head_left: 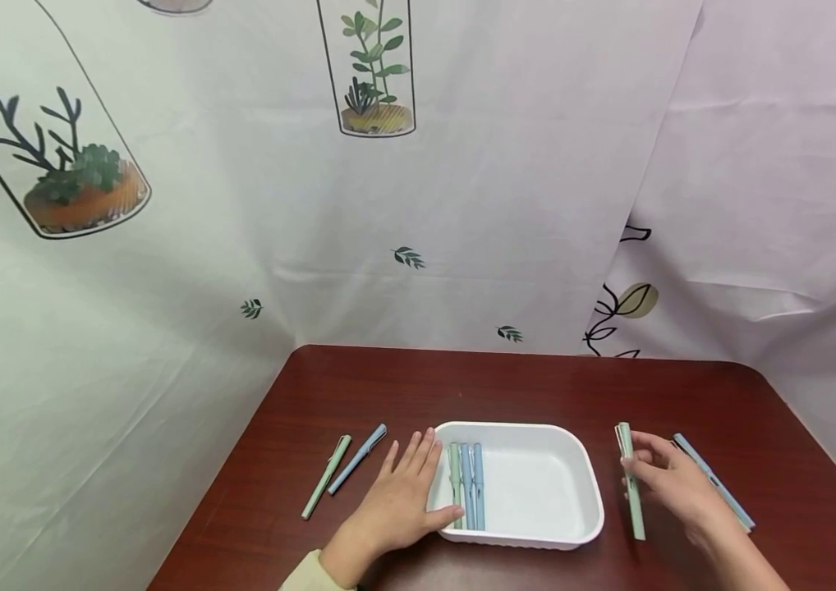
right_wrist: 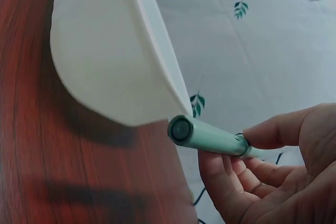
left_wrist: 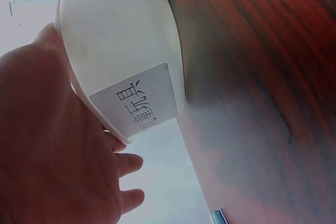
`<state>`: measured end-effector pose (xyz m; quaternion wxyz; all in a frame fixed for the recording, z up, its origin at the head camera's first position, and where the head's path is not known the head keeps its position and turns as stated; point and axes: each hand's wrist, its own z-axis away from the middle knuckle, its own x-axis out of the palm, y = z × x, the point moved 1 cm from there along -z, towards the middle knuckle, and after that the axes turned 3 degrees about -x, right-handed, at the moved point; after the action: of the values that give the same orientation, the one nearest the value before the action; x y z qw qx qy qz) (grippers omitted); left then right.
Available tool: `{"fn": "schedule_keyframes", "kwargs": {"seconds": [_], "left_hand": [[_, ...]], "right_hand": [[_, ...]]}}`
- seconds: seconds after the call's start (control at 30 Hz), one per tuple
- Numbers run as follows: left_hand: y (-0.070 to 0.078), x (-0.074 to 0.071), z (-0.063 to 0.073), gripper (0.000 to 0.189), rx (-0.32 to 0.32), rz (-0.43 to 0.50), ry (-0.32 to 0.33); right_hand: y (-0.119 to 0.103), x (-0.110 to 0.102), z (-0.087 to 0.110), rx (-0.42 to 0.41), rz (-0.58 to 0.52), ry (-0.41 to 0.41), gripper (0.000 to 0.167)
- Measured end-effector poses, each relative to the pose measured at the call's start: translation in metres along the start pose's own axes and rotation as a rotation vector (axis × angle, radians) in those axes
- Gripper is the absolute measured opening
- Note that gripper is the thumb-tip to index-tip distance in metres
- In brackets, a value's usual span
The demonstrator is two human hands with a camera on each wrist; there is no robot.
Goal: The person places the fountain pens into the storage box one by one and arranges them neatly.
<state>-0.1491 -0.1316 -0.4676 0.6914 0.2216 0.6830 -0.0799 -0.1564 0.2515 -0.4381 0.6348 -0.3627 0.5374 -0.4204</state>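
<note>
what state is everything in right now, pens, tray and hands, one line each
White tray: upright, partly filled
Green pen in tray: lying at the left side
Two blue pens in tray: lying beside it
Held green pen: off the table
Left green pen: lying on table
Left blue pen: lying on table
Right blue pen: lying on table
Left hand: touching tray, fingers extended
Right hand: gripping pen
</note>
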Motion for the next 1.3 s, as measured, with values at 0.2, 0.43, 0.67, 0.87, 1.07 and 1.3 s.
{"fn": "schedule_keyframes", "kwargs": {"seconds": [0.2, 0.43, 0.67, 0.87, 1.07, 1.3], "left_hand": [[0.0, 0.001, 0.0, 0.095, -0.007, -0.003, -0.006], [0.0, 0.001, 0.0, 0.095, -0.002, 0.001, -0.005], [0.0, 0.001, 0.001, 0.094, 0.01, 0.006, 0.008], [-0.001, 0.002, 0.001, 0.093, 0.012, -0.003, 0.019], [-0.001, 0.001, 0.002, 0.093, 0.013, 0.0, 0.011], [-0.001, 0.0, 0.001, 0.093, 0.016, -0.019, 0.015]], "right_hand": [[-0.006, 0.011, -0.001, -0.011, -0.091, -0.01, 0.064], [-0.011, 0.023, -0.002, -0.023, -0.126, -0.006, 0.061], [-0.018, 0.035, -0.003, -0.023, -0.13, -0.018, 0.061], [-0.024, 0.048, -0.006, -0.027, -0.096, -0.04, 0.061], [-0.027, 0.058, -0.007, -0.034, -0.099, -0.052, 0.061], [-0.03, 0.067, -0.01, -0.024, -0.094, -0.061, 0.061]]}}
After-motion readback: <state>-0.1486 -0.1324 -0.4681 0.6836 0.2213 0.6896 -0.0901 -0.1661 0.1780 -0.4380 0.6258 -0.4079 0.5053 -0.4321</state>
